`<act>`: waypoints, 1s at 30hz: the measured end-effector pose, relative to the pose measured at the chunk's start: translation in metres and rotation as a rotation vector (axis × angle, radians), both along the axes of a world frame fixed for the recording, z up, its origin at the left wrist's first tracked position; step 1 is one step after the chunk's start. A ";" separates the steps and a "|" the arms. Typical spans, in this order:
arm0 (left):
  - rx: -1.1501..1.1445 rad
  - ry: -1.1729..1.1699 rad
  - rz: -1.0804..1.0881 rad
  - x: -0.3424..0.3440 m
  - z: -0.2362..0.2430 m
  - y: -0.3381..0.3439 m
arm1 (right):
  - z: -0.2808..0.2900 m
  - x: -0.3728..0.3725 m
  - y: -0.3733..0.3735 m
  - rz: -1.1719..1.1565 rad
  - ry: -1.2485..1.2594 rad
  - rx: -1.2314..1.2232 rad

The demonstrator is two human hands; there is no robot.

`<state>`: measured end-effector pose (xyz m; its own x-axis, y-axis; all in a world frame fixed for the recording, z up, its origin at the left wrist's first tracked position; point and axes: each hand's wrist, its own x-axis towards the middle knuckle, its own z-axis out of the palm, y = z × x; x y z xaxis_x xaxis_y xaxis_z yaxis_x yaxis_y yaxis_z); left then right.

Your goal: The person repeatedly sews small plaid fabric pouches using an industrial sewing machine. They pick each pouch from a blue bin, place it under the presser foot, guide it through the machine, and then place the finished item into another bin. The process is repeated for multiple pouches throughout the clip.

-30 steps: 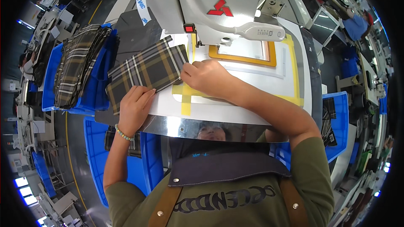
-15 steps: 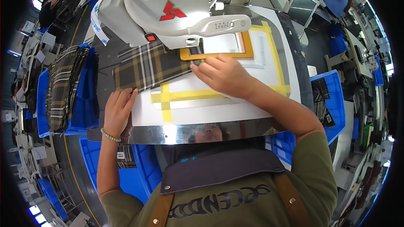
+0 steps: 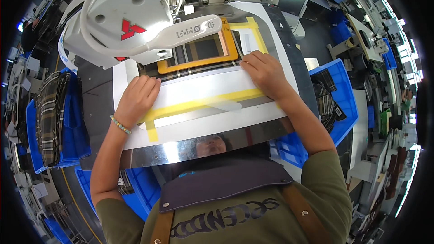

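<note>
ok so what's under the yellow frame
Dark plaid fabric shows inside the frame and past its near edge. The white paddle-shaped part blocks some of the opening; whatever lies directly beneath the fabric is covered.

Cloth (image 3: 200, 49) lies under the frame (image 3: 199, 63), over the table (image 3: 96, 91), between a left bin (image 3: 72, 136) and a right bin (image 3: 347, 108).

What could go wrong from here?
The plaid cloth might shift or crease beneath the yellow frame, since the left hand and right hand are near its ends. Both hands are close to the frame, so fingers could perhaps get pinched. The white machine hides part of the cloth from this view, so a crooked edge might go unnoticed.
</note>
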<state>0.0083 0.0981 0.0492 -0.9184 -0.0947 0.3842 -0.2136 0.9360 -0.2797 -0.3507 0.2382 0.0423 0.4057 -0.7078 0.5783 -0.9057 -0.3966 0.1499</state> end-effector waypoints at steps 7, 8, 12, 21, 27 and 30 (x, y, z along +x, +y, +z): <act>0.011 0.034 0.035 0.002 -0.001 0.001 | 0.004 -0.007 0.003 -0.037 0.005 0.091; 0.015 0.037 0.037 0.002 -0.002 0.001 | 0.005 -0.007 0.004 -0.045 0.009 0.113; 0.050 0.033 0.042 0.002 -0.003 0.000 | 0.005 -0.007 0.009 -0.042 0.009 0.162; 0.245 0.124 0.191 0.017 0.010 0.017 | 0.015 -0.003 0.034 -0.160 -0.220 0.312; 0.521 0.455 0.368 0.032 0.002 0.026 | 0.005 0.000 0.039 -0.223 -0.261 0.457; 0.575 0.341 0.392 0.032 -0.005 0.028 | 0.006 -0.002 0.039 -0.213 -0.259 0.509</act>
